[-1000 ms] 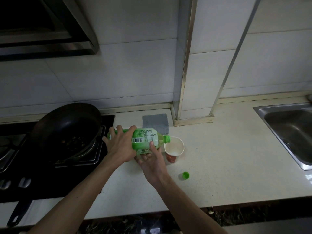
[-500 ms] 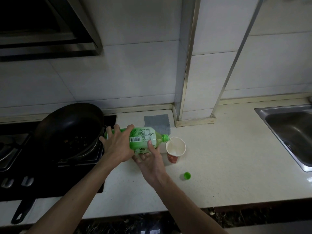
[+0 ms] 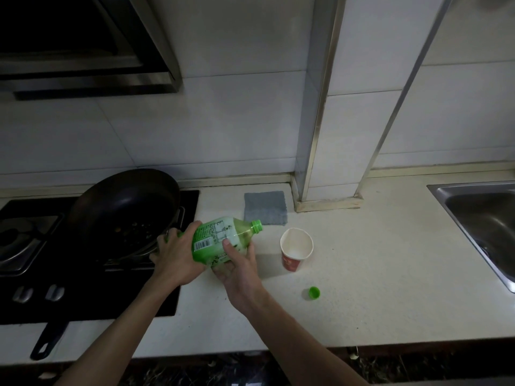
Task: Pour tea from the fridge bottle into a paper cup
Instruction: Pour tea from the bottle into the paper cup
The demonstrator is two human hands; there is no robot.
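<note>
I have both hands on the clear plastic bottle with the green label. My left hand wraps the bottom end, fingers curled over it. My right hand cradles the body from beneath, thumb pressed across the label. The bottle lies nearly level in the air, with its uncapped green neck pointing right and slightly up, above the pale speckled surface. The red paper cup with a white inside stands upright on the surface to the right of the neck, apart from it. I cannot tell how much is in the cup. The small green screw cap lies on the surface nearer me than the cup, a little to its right. A grey square cloth lies flat behind the bottle, by the wall. On my left a black frying pan sits on the black gas hob, and the steel sink is at the far right.
</note>
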